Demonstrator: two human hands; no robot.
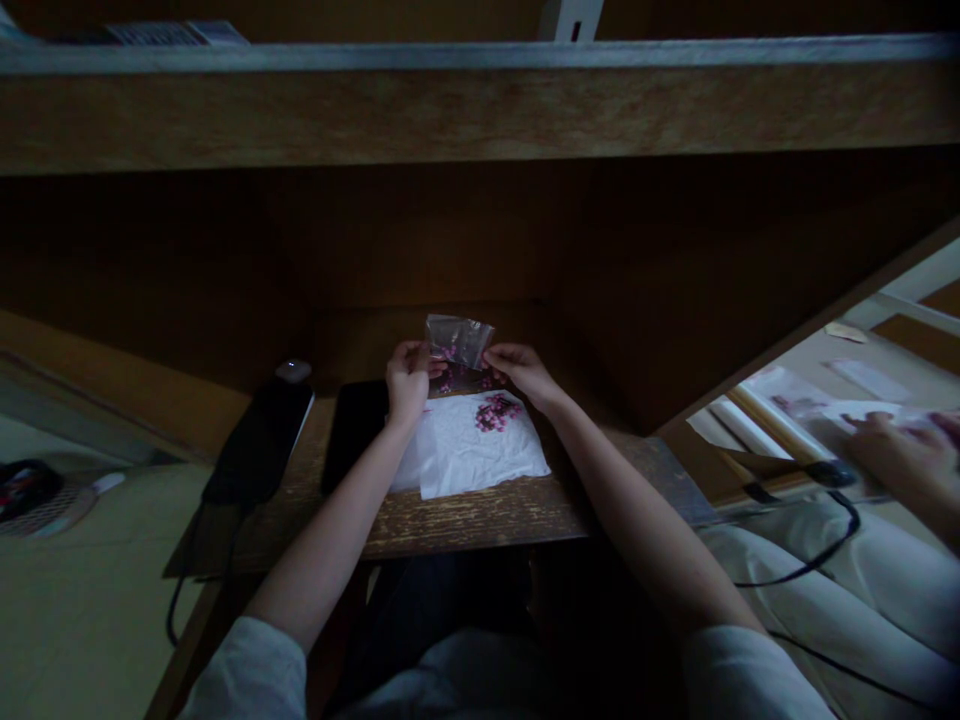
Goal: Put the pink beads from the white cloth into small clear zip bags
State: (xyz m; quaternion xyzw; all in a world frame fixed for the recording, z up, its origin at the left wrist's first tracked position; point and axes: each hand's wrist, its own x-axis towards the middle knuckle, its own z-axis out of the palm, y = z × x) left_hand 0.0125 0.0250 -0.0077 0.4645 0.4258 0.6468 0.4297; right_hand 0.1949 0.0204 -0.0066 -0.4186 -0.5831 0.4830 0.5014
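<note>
Both hands hold a small clear zip bag above the back of the desk, with a few pink bits showing inside it. My left hand is closed on the bag's left side. On its right edge, my right hand pinches with thumb and fingers. Beneath the hands lies a white tissue-like sheet. A small heap of pink and dark beads or petals rests on it; their exact kind is too small to tell. More pink bits show just behind the sheet, below the bag.
A dark flat device lies left of the sheet, beside a black phone-like object with a cable. A wooden shelf edge spans overhead. At the right, another person's hand is over a neighbouring surface, near a black cable.
</note>
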